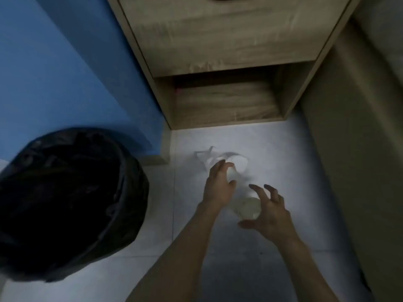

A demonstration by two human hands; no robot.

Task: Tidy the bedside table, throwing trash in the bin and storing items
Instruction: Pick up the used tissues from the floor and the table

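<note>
Crumpled white paper trash (236,161) lies on the pale floor in front of the wooden bedside table (220,40). My left hand (219,184) reaches onto the paper, its fingers curled around a piece of it. A pale round cup-like object (247,207) lies on the floor just below. My right hand (267,211) hovers over that object with fingers spread, not clearly touching it. A bin lined with a black bag (65,199) stands at the left. The picture is dim and blurred.
The bedside table has a shut drawer above an open lower shelf (224,103). A blue wall (54,73) runs along the left. A beige bed side (357,138) closes off the right. Pale floor tiles (218,267) lie between bin and bed.
</note>
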